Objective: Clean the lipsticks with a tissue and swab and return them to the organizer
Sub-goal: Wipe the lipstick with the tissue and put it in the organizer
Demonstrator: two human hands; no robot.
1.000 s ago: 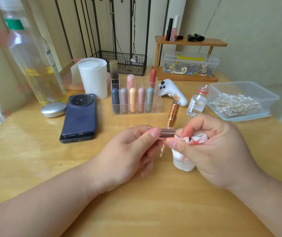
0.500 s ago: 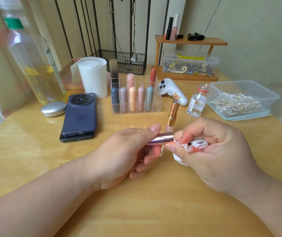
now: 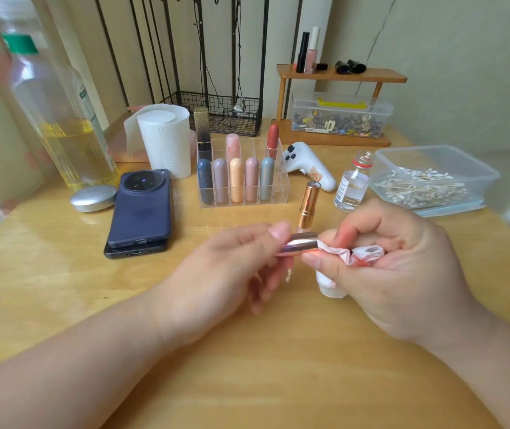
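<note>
Forearms reach in from the two lower corners and meet above the middle of the wooden table (image 3: 61,289). The left hand (image 3: 232,267) lies with its back to the camera. Its thumb is laid along the top of a shiny pink-metal lipstick tube (image 3: 301,243) and its fingers are curled underneath, so it grips the tube level, pointing to the right; these fingers are blurred. The right hand (image 3: 396,274) is turned knuckles-up, with thumb and forefinger pinching a crumpled white tissue (image 3: 362,253), stained red, against the tube's right end. Its other fingers are folded in around the rest of the wad, part of which hangs below the hand. The tube is held above the table between the two hands, in front of the clear acrylic organizer (image 3: 281,187) and apart from it. A thin pale stick shows just under the tube, too blurred to name. A rose-gold lipstick (image 3: 309,205) stands upright on the table just behind the hands. In the organizer a front row of five pastel lipsticks (image 3: 236,184) stands upright, with three more behind. To the right are a small glass bottle (image 3: 352,187) and a plastic tub (image 3: 433,149) of cotton swabs (image 3: 423,188). Two stacked phones (image 3: 142,209) lie to the left.
</note>
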